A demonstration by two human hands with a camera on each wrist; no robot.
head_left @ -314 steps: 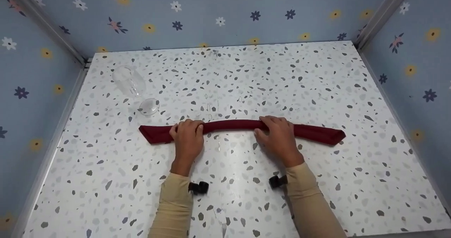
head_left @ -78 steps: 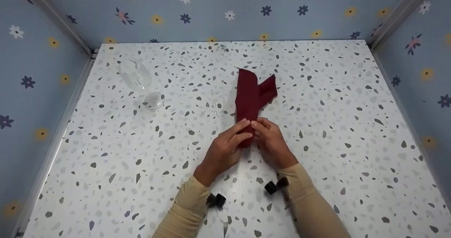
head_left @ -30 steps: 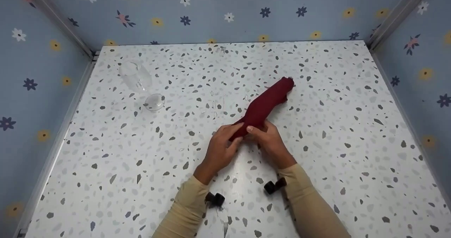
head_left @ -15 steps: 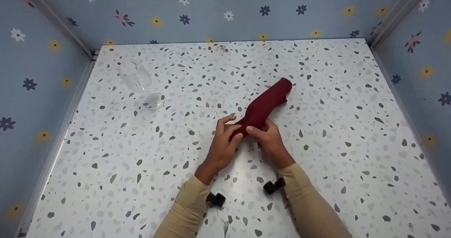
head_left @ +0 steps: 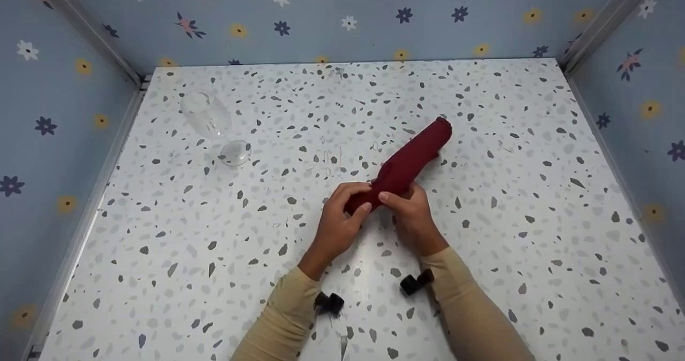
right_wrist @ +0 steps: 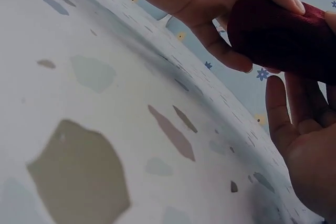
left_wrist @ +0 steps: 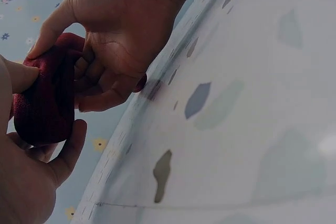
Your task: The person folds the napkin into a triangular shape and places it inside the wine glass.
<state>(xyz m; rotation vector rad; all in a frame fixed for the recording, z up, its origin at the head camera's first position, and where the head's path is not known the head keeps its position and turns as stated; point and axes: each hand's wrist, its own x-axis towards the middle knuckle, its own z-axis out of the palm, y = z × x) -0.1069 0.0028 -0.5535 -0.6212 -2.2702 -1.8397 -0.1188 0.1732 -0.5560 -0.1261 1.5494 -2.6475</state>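
Note:
A dark red cloth (head_left: 412, 160), apparently a napkin, is gathered into a narrow bundle that slants towards the back right in the head view. My left hand (head_left: 338, 222) pinches its near end, thumb on the front side and fingers on the far side. Close by, my right hand (head_left: 415, 214) grips the bundle with the thumb on top; its other fingers are mostly hidden beneath. In the left wrist view the rounded lower end of the red cloth (left_wrist: 44, 108) shows between both hands. The right wrist view has the red cloth (right_wrist: 278, 35) above the tabletop.
A clear stemmed glass (head_left: 208, 117) stands upright at the back left of the speckled white table (head_left: 187, 286). Flower-patterned blue panels (head_left: 321, 8) enclose the back and both sides.
Earlier a long flat strip lay across the table; it was then doubled over and bunched, and turned to the back right. The left index finger, raised half a second ago, is back on the cloth.

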